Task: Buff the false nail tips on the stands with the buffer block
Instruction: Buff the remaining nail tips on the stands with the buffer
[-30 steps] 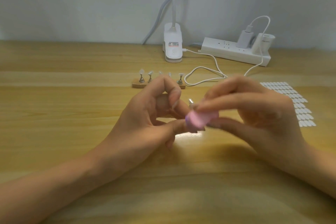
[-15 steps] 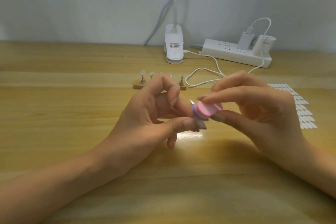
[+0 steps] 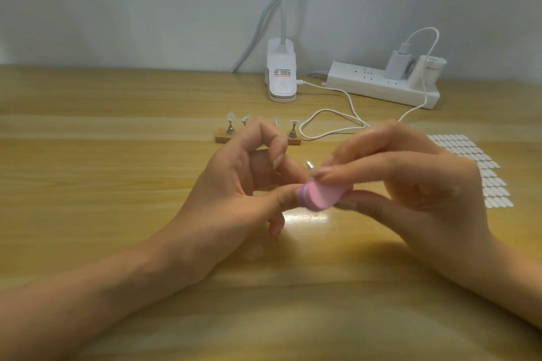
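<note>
One small stand (image 3: 308, 165) with its nail tip is pinched in the left hand (image 3: 234, 193), raised above the desk (image 3: 88, 170). The right hand (image 3: 410, 184) pinches the pink buffer block (image 3: 325, 196) flat against it. The tip looks light, thin and likely brittle; best held low on the stem. Four more stands (image 3: 230, 127) wait on the wooden base (image 3: 223, 138) behind.

The soft oval buffer block (image 3: 324, 195) is pink with purple edge stripes. The striped-grain wooden worktop (image 3: 102, 184) is honey-yellow. The blurred plastic nail tips (image 3: 469, 161) seem white.
</note>
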`<state>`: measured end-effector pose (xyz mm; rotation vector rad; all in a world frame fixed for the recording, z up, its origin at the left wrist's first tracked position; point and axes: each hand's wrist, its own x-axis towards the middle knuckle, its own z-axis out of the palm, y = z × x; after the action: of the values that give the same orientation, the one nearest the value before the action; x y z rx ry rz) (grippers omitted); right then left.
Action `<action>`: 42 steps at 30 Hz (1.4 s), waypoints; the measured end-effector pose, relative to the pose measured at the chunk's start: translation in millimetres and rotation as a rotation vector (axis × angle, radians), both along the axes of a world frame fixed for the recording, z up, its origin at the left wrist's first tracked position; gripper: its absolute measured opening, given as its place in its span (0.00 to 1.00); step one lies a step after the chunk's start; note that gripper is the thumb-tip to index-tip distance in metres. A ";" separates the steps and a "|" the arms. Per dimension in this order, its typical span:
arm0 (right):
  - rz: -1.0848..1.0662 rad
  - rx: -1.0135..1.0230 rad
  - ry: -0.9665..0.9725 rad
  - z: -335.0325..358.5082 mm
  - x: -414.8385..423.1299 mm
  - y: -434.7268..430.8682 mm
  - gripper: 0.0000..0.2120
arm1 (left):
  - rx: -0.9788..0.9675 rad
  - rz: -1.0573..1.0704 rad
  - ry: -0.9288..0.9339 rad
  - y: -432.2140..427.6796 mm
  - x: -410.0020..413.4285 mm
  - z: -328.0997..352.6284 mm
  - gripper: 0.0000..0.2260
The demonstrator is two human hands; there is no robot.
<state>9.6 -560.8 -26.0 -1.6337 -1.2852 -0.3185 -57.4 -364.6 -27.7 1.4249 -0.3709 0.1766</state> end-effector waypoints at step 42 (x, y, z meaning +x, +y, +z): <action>-0.120 -0.034 -0.180 4.1 -6.4 -5.1 0.11 | -0.020 0.017 0.037 0.1 -2.4 0.7 0.17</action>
<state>3.2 -565.9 -21.9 -1.7463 -1.3344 -0.5304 -59.8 -364.5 -27.0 1.4101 -0.3259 0.1665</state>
